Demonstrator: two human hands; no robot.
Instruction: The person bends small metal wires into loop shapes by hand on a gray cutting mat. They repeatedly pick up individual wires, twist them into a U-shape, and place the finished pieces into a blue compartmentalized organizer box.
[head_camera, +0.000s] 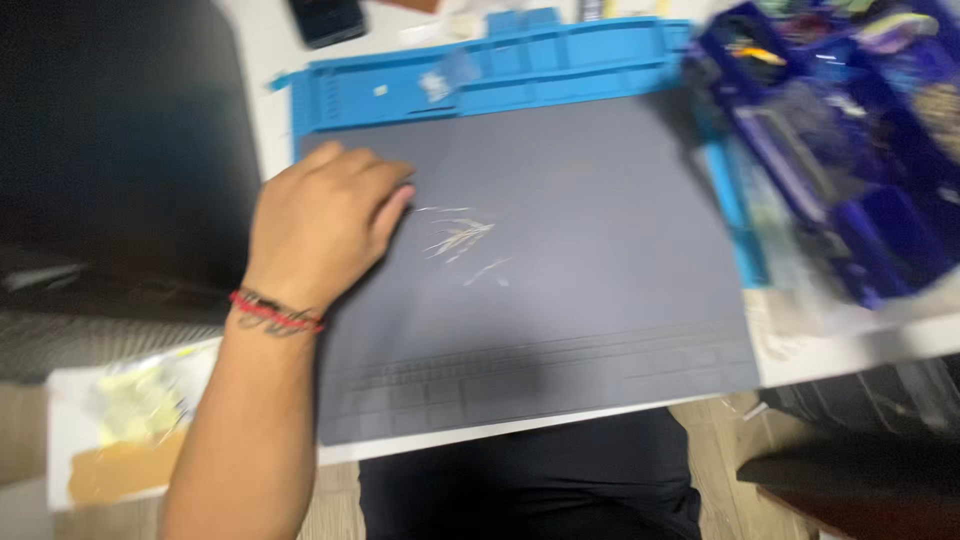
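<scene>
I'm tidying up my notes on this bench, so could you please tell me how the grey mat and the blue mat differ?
The grey mat lies on top and shows in full; the blue mat lies beneath, showing only along its far and right edges. The grey mat is mostly smooth, with pale scratches mid-surface and shallow grooves near the front; the blue mat has raised compartments. The left hand rests on the grey mat, not the blue mat. Both lie flat on the white table.

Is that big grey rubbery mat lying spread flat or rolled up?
Spread flat: the grey mat lies unrolled across the white table, left hand resting on it.
</scene>
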